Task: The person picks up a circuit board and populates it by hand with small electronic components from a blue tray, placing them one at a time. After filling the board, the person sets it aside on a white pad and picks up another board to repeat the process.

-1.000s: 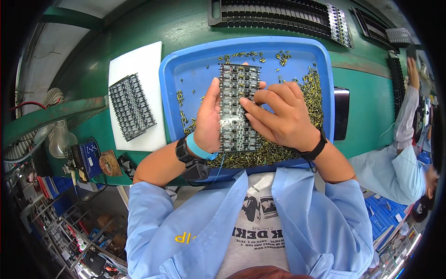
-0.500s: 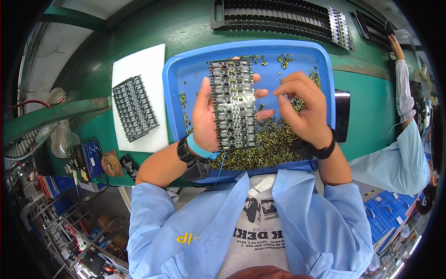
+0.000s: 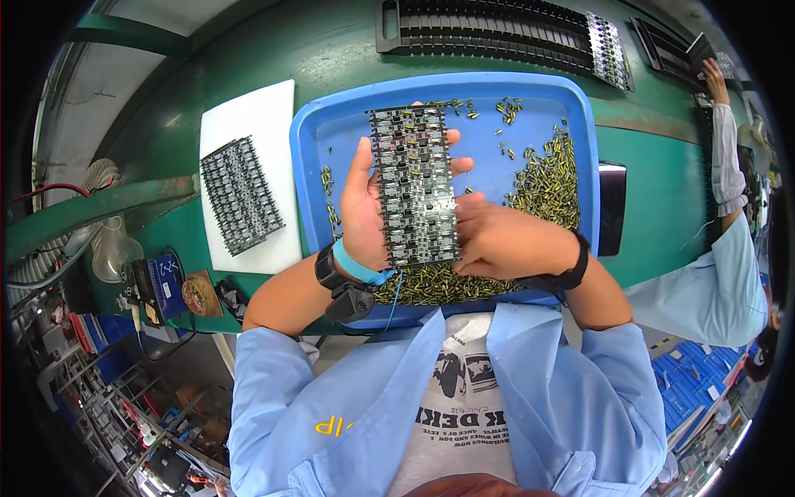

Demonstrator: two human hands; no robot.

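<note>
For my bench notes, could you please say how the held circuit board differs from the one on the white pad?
The held board lies in the left hand, the other board on the white pad. The held board points nearly straight ahead; the other board slants. Both carry small parts.

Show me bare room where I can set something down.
Bare green benchtop lies right of the flat black object, and between the white foam sheet and the long black rack. The blue tray is crowded: small parts heap its right and lower sides, and above it the left hand holds a circuit board beside the right hand.
</note>
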